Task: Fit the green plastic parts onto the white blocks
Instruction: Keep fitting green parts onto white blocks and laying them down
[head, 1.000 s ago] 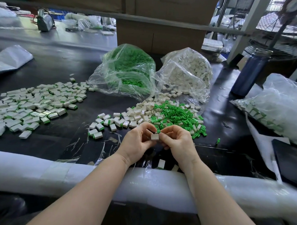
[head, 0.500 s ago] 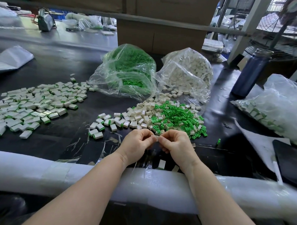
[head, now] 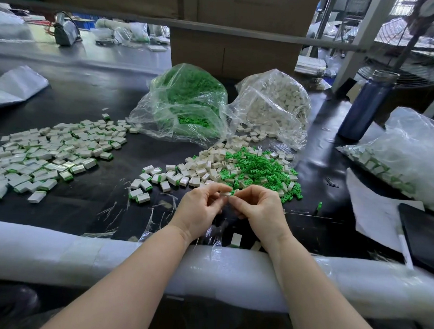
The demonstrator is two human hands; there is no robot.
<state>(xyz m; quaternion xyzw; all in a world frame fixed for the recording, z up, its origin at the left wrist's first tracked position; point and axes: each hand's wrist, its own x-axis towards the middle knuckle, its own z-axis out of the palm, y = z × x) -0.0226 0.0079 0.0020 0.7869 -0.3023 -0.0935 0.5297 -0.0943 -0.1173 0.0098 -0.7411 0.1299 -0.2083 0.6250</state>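
Note:
My left hand (head: 202,206) and my right hand (head: 258,208) meet fingertip to fingertip just above the black table. Between them they pinch a small white block (head: 226,194) with a green part (head: 232,193) at its right end; fingers hide most of it. Right behind the hands lies a loose heap of green parts (head: 258,170) mixed with bare white blocks (head: 206,164). A wide spread of white blocks with green fitted (head: 52,154) covers the table on the left.
Two open clear bags stand at the back: one of green parts (head: 188,106), one of white blocks (head: 275,107). A blue bottle (head: 365,106), a bag of fitted blocks (head: 405,157), paper and a dark tablet (head: 424,233) are on the right. A white foam-wrapped rail (head: 58,254) edges the table.
The white block showed plainly between my fingertips a second ago; both hands have since closed in around it, and a green part now sits at its right end.

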